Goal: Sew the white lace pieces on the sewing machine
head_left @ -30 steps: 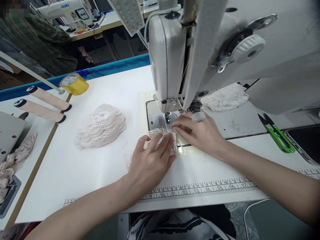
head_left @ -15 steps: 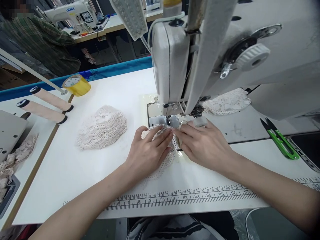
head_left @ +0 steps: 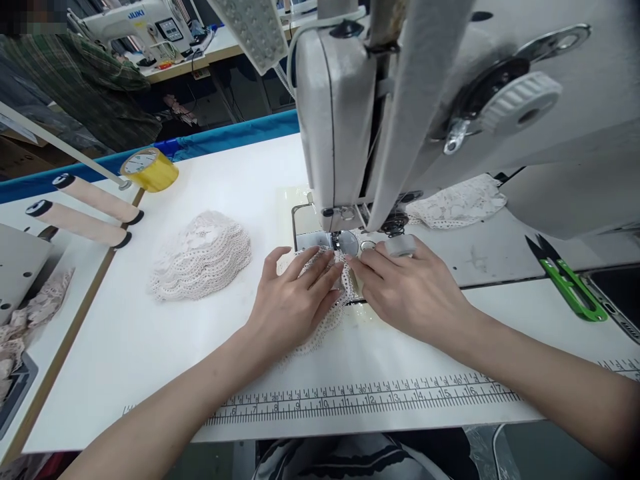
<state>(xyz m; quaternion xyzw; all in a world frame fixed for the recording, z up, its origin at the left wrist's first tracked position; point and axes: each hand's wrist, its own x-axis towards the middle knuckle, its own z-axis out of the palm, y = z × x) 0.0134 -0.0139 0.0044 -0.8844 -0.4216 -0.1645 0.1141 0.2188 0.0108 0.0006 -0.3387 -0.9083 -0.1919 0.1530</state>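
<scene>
A piece of white lace (head_left: 327, 327) lies under the presser foot area of the sewing machine (head_left: 336, 120), partly covered by my hands. My left hand (head_left: 295, 300) rests flat on it with the fingers spread, pressing it to the table. From the other side, my right hand (head_left: 410, 283) has its fingers drawn together at the lace's right edge, close to the needle plate (head_left: 315, 240); its fingertips partly hide what they grip. To the left sits a stack of scalloped lace pieces (head_left: 203, 257). More lace (head_left: 460, 203) lies behind the needle, under the machine arm.
Green thread snips (head_left: 570, 283) and a phone (head_left: 617, 290) lie at the right. Two thread cones (head_left: 80, 223) and a yellow tape roll (head_left: 150, 170) stand at the left. A printed ruler (head_left: 350, 403) runs along the front edge. A person in plaid (head_left: 75, 87) is behind.
My left hand has shifted slightly left and its fingers have spread a little over the lace. My right hand stays at the lace edge. The view has moved slightly.
</scene>
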